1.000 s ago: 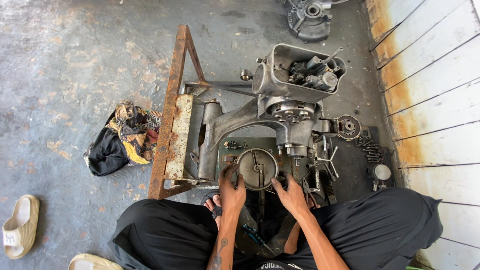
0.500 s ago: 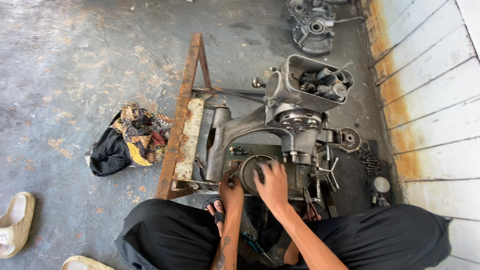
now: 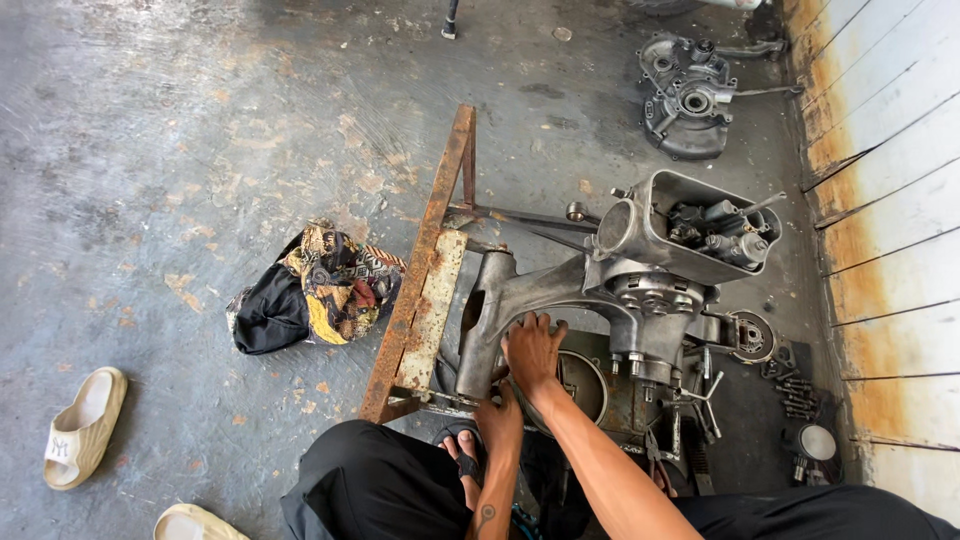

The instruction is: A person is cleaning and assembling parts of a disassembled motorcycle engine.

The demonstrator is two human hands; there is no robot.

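1. Head view: you're seated on the concrete floor with the grey engine casing propped on the rusty metal stand right in front of your knees

2. Your right hand has swung across since a second ago: it sat on the right side of the round cover then, and now it lies spread on the casing's arm, just left of that cover, fingers apart and flat, not clamped on anything

3. Your left hand has barely shifted; it sits low at the near edge of the casing, below the right hand. Its fingers curl against the metal, but whether they grip something I cannot tell, the right wrist hides them

4. So both hands are now bunched on the left side of the round cover, which lies more exposed than before

5. Around you: the open box of loose parts on the casing's far right, a second engine case at the floor's far right corner, a bundled cloth left of the stand, pale sandals at the near left edge, bolts by the wall
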